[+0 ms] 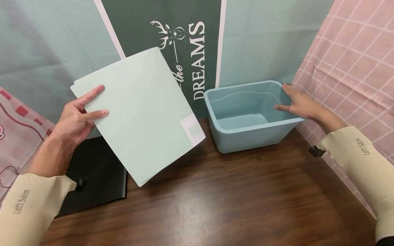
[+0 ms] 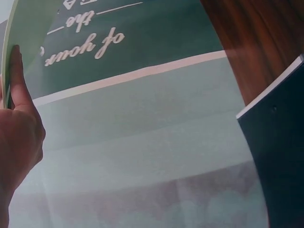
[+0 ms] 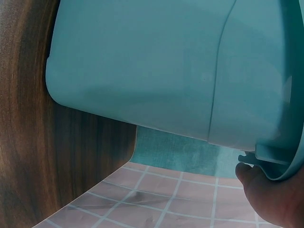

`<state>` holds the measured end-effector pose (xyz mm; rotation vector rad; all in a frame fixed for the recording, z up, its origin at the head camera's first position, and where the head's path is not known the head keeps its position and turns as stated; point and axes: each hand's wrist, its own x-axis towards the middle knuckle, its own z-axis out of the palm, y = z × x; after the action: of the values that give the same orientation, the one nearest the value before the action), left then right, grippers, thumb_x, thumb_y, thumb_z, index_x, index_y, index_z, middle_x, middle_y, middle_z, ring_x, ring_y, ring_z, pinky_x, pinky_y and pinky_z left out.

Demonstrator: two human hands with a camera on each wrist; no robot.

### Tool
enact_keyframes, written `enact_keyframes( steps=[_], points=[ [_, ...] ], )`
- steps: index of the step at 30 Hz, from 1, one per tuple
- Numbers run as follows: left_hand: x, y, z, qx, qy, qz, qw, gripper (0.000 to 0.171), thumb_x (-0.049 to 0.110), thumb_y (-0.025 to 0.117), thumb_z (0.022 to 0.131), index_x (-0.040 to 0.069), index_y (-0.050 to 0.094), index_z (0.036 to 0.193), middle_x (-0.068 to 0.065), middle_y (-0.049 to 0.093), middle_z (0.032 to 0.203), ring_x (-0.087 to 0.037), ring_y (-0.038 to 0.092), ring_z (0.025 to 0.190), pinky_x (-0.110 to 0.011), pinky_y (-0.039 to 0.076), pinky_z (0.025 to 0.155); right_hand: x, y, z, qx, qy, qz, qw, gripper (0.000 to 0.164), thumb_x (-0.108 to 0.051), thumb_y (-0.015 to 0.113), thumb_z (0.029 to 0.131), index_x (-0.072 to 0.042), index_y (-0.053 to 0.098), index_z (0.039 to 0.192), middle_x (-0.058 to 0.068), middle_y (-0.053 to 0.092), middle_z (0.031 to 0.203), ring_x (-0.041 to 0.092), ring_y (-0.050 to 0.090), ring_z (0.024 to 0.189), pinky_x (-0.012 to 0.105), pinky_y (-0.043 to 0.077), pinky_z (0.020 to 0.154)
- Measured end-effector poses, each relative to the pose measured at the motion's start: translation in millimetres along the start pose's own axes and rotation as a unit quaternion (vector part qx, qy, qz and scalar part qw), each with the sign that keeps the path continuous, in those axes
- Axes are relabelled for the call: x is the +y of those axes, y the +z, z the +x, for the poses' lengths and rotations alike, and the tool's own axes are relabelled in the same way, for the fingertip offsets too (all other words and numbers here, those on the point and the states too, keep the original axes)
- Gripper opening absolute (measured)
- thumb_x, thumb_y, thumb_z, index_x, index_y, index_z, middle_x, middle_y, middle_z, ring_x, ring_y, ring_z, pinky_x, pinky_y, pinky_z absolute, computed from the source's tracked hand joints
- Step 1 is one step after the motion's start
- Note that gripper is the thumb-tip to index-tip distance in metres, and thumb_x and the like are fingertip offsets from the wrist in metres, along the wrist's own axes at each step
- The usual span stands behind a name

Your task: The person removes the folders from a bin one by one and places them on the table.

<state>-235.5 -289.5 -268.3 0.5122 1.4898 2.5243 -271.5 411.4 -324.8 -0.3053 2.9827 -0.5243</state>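
My left hand [image 1: 72, 118] pinches the left edge of a pale green file folder [image 1: 138, 112], held tilted above the table with a small white label [image 1: 187, 123] at its lower right corner. The left wrist view shows the folder [image 2: 33, 23] almost edge-on, with fingers behind it. At the right, a blue-grey plastic bin [image 1: 246, 140] stands upright, and no contents show inside. My right hand [image 1: 300, 102] grips its right rim, thumb over the inside. From the right wrist, the bin's outer wall [image 3: 142, 61] fills most of the view.
A flat black folder [image 1: 95, 174] lies on the dark wooden table [image 1: 209, 205], partly under my left forearm. Behind hangs a green cloth [image 1: 252, 41] with printed lettering. Pink checked cloth [image 1: 357, 61] borders the right side, close to the bin, and another pink cloth [image 1: 18, 136] the left.
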Motion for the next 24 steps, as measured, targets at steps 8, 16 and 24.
enact_keyframes(
  steps=[8, 16, 24],
  points=[
    [-20.5, -9.4, 5.5, -0.001, -0.063, 0.068, 0.9957, 0.07, -0.026, 0.053, 0.096, 0.011, 0.056, 0.155, -0.006, 0.071, 0.136, -0.016, 0.072, 0.116, -0.033, 0.064, 0.081, 1.5, 0.4, -0.2, -0.002, 0.0, -0.002, 1.0, 0.108, -0.052, 0.062, 0.104, 0.003, -0.006, 0.167, 0.029, -0.007, 0.173, 0.054, 0.001, 0.158, 0.068, 0.008, 0.126],
    [-44.8, -24.3, 10.4, -0.013, -0.12, 0.099, 0.9878, 0.068, -0.023, 0.055, 0.097, 0.018, 0.06, 0.152, -0.002, 0.074, 0.132, -0.005, 0.072, 0.081, -0.019, 0.035, 0.044, 0.4, 0.0, -0.1, -0.001, 0.002, 0.0, 1.0, 0.108, -0.052, 0.063, 0.104, 0.002, -0.007, 0.167, 0.029, -0.007, 0.173, 0.053, 0.001, 0.158, 0.068, 0.007, 0.127],
    [-68.2, -33.3, 16.9, -0.027, -0.161, 0.125, 0.9786, 0.068, -0.021, 0.06, 0.097, 0.02, 0.062, 0.151, 0.015, 0.059, 0.147, -0.015, 0.012, 0.05, -0.025, 0.016, 0.048, 1.7, 0.6, -0.2, 0.001, 0.005, 0.0, 1.0, 0.109, -0.053, 0.063, 0.103, 0.002, -0.006, 0.167, 0.029, -0.006, 0.173, 0.053, 0.001, 0.158, 0.068, 0.007, 0.127]
  ],
)
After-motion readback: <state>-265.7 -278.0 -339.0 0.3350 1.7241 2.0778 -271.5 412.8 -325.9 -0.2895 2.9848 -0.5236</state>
